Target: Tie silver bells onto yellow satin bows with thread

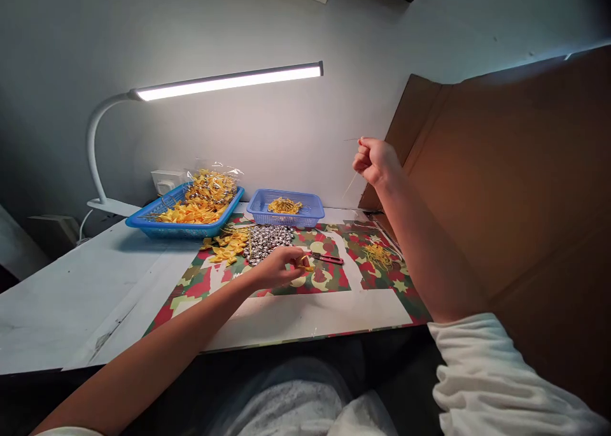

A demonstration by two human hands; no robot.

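Raised high at the right, my right hand (pixel 377 161) is closed in a pinch on a thin needle (pixel 351 139) that points left. A yellow thread (pixel 350 185) hangs below that hand. Low over the patterned mat, my left hand (pixel 280 268) is closed on a small yellow ribbon piece (pixel 306 264); its exact shape is partly hidden by the fingers. Just beyond the left hand lie a heap of shiny silver bells (pixel 267 242) and folded yellow ribbon pieces (pixel 228 245). Small red-handled scissors (pixel 327 258) rest right beside its fingertips.
A blue basket (pixel 191 232) heaped with yellow pieces stands back left, beside a smaller basket (pixel 286 218) with yellow strands. Loose yellow threads (pixel 378 256) lie on the mat's right. A lit lamp (pixel 229 83) reaches overhead; a cardboard panel (pixel 515 188) stands at right.
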